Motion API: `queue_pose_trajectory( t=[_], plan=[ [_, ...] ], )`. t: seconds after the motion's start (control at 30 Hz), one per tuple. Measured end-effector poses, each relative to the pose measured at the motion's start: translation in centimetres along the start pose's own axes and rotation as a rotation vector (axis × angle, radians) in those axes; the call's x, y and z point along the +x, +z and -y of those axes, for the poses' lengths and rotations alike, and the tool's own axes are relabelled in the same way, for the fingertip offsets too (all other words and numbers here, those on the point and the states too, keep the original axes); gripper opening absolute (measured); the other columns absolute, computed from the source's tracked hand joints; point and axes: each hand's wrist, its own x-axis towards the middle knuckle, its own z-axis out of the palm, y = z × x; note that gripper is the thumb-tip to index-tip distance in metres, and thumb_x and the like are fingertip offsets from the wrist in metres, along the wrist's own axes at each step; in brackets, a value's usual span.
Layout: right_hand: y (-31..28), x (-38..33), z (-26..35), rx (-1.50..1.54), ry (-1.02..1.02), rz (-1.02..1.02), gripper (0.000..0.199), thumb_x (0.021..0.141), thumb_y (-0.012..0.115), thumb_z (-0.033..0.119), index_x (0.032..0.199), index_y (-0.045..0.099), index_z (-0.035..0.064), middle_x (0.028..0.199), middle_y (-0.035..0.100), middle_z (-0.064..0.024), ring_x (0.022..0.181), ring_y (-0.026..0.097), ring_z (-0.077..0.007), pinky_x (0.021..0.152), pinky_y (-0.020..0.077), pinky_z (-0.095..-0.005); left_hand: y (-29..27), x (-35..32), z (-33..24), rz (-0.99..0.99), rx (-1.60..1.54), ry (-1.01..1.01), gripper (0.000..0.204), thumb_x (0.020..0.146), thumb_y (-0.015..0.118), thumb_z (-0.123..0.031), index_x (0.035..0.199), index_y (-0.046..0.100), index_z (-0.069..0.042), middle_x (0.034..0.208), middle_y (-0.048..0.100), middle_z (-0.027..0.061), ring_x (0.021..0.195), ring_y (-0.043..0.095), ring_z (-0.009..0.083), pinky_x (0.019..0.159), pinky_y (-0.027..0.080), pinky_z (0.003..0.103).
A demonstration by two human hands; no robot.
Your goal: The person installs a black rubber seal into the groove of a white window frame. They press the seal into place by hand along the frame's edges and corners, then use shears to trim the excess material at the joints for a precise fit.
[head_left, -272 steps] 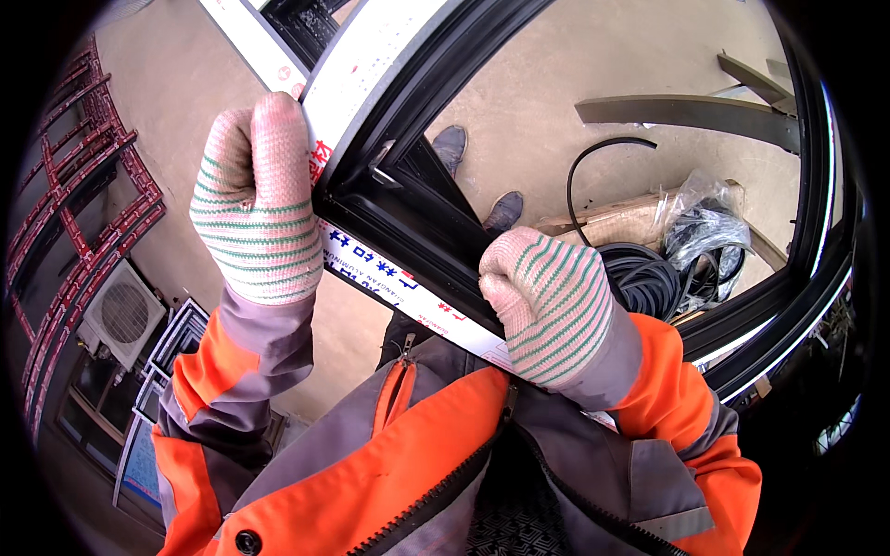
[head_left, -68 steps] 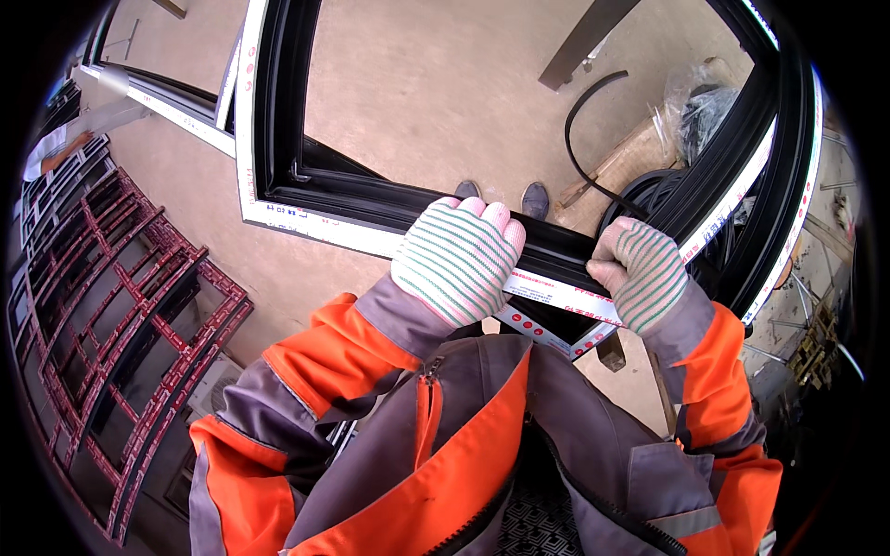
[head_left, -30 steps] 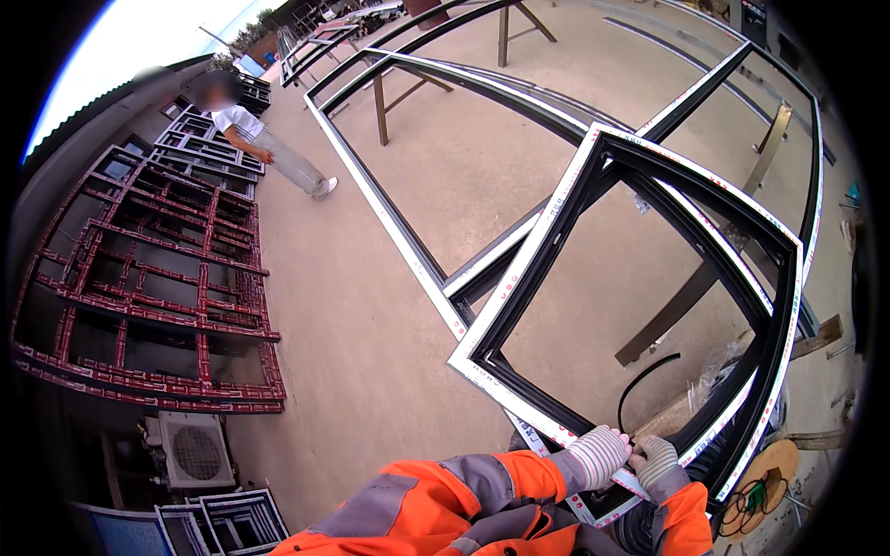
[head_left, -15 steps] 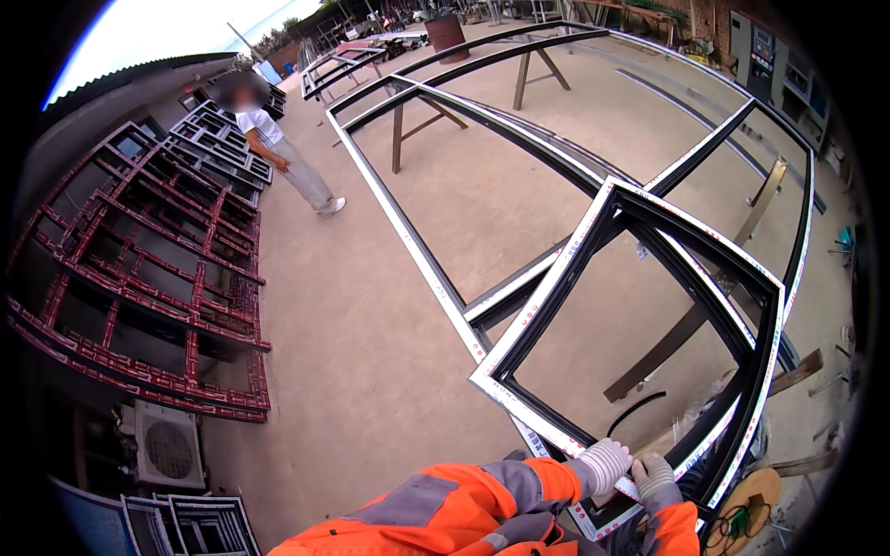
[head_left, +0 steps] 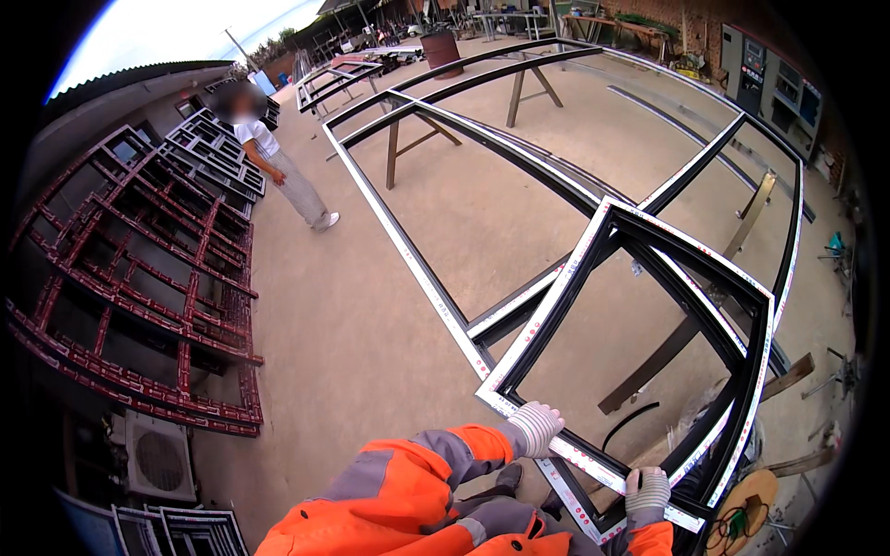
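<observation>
A black window frame [head_left: 593, 264] with white taped edges lies tilted across a larger frame, its near rail low in the view. My left hand [head_left: 535, 427], in a striped knit glove, grips that near rail close to its left corner. My right hand [head_left: 646, 490], gloved the same, is closed on the same rail further right. Orange and grey sleeves run up to both hands.
A large black frame [head_left: 408, 246] rests on sawhorses [head_left: 413, 144] beyond. Dark red metal grilles [head_left: 139, 287] are stacked at the left, with an air-conditioner unit [head_left: 158, 459] below them. A person in a white shirt [head_left: 278, 167] stands on the concrete. A black cable [head_left: 630, 422] lies under the frame.
The view has lifted from a close look at the frame rail to the whole yard. Both hands stay on the near rail, now seen small at the lower edge.
</observation>
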Motion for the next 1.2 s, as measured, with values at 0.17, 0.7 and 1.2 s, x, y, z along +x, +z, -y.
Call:
queue_pose_trajectory(
  t=[0.17, 0.7, 1.2],
  plan=[
    [0.7, 0.0, 0.1, -0.057, 0.018, 0.024, 0.020, 0.093, 0.066, 0.023, 0.085, 0.062, 0.0061, 0.085, 0.061, -0.0186, 0.081, 0.060, -0.0401, 0.075, 0.0478, -0.0539, 0.8, 1.0, 0.3, 0.058, 0.009, 0.058, 0.046, 0.079, 0.082, -0.043, 0.104, 0.072, -0.006, 0.104, 0.071, 0.0120, 0.103, 0.070, 0.0323, 0.090, 0.055, 0.044],
    [0.6, 0.5, 0.4, -0.135, 0.027, 0.018, 0.026, 0.095, 0.061, 0.024, 0.079, 0.065, 0.0039, 0.078, 0.063, -0.0194, 0.075, 0.060, -0.0404, 0.073, 0.0478, -0.0540, 0.6, 1.3, -1.6, 0.032, -0.021, 0.089, 0.043, 0.081, 0.081, -0.040, 0.104, 0.075, -0.004, 0.106, 0.074, 0.0165, 0.103, 0.072, 0.0342, 0.090, 0.057, 0.044],
    [-0.5, 1.0, 2.0, -0.155, 0.096, 0.027, 0.030, 0.096, 0.060, 0.026, 0.078, 0.067, 0.0030, 0.079, 0.065, -0.0205, 0.076, 0.061, -0.0408, 0.076, 0.0499, -0.0534, -1.1, -2.6, 5.6, -0.021, 0.082, -0.009, 0.058, 0.081, 0.077, -0.058, 0.103, 0.074, -0.005, 0.103, 0.072, 0.0160, 0.102, 0.072, 0.0331, 0.087, 0.057, 0.045]
  ],
)
